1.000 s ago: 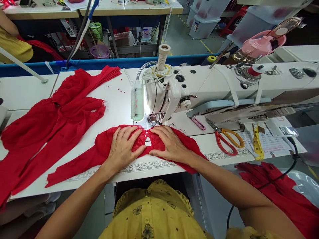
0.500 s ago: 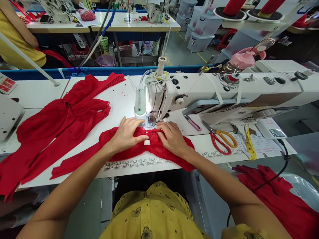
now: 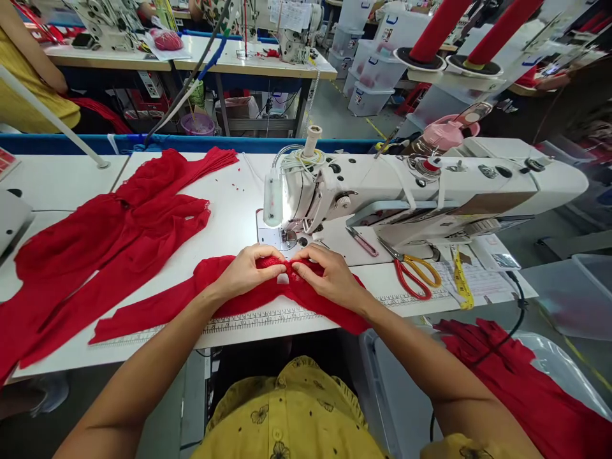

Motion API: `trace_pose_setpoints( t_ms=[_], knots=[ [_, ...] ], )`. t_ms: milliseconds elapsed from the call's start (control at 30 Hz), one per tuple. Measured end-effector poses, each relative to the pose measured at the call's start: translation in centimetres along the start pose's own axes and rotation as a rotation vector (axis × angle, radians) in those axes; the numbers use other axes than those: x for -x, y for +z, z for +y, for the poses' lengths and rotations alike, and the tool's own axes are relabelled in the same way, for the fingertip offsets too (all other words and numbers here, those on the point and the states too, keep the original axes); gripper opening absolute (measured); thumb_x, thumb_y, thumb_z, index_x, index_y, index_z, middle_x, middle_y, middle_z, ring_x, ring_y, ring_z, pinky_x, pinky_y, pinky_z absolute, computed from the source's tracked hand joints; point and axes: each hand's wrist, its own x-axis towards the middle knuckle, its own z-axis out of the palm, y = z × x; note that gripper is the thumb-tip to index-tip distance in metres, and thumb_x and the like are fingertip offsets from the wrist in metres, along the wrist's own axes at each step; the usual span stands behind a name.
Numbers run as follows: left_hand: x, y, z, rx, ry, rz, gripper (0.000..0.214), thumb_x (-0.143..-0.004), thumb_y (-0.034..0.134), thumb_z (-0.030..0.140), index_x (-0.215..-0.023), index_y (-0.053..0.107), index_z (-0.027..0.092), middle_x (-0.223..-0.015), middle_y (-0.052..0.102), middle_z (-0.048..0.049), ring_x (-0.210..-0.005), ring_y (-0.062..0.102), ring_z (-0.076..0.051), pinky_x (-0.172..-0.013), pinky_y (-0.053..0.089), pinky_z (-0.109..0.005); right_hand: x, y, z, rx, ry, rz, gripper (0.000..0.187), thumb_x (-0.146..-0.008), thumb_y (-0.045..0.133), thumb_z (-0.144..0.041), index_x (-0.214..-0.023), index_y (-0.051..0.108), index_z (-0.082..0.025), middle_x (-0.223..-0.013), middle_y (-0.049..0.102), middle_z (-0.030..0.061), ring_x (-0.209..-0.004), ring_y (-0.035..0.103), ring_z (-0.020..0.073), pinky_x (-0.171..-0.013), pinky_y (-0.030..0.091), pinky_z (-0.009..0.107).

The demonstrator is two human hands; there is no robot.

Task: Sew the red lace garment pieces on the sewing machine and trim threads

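Both hands pinch the upper edge of a red fabric garment piece [image 3: 258, 296] in front of the sewing machine [image 3: 373, 185]. My left hand [image 3: 246, 271] grips the edge with thumb and fingers just left of the middle. Close beside it, my right hand [image 3: 329, 274] pinches the same edge on the right. A small pale gap shows in the cloth between the hands. The cloth lies over the printed ruler strip [image 3: 268, 317] along the table's front. The needle area [image 3: 288, 239] is just beyond the fingertips, apart from the cloth.
More red garments [image 3: 119, 236] lie on the left. To the right are thread snips [image 3: 362, 242], scissors [image 3: 411, 268], a yellow tape measure [image 3: 461, 280] and papers. Red cloth [image 3: 516, 376] hangs over a clear bin at lower right. Red thread cones [image 3: 440, 32] stand at the back.
The hands have drawn the cloth edge back from the needle area toward me and closer together. Both now pinch the edge; my left hand was flatter before. The view has shifted slightly.
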Motion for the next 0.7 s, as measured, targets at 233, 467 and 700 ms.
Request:
trace_pose_setpoints(
  t_ms=[233,467,700],
  knots=[
    [-0.1,-0.2,0.0,0.025,0.018,-0.036,0.018,-0.085,0.065,0.035,-0.086,0.073,0.020,-0.090,0.071,-0.0018,-0.090,0.061,-0.019,-0.086,0.044,-0.030,-0.1,1.0,0.3,0.167,-0.220,0.195,0.009,-0.095,0.056,-0.018,-0.089,0.061,-0.023,-0.081,0.064,0.0015,-0.078,0.059,0.0160,-0.075,0.045,0.032],
    [-0.2,-0.1,-0.3,-0.050,0.052,0.029,0.015,-0.086,0.064,0.033,-0.085,0.073,0.021,-0.091,0.071,-0.0018,-0.095,0.058,-0.021,-0.091,0.041,-0.033,0.6,1.6,-0.1,0.531,-0.418,0.279,0.006,-0.092,0.061,-0.017,-0.090,0.059,-0.022,-0.076,0.066,0.0013,-0.069,0.056,0.0164,-0.071,0.043,0.035],
    [-0.2,0.0,-0.4,-0.056,0.066,0.029,0.011,-0.087,0.062,0.028,-0.086,0.072,0.022,-0.091,0.071,-0.0011,-0.093,0.059,-0.020,-0.092,0.041,-0.033,1.6,3.7,-0.7,0.777,-0.560,0.367,0.012,-0.089,0.066,-0.014,-0.099,0.064,-0.020,-0.070,0.064,0.0007,-0.065,0.053,0.0165,-0.067,0.043,0.036]
  ],
)
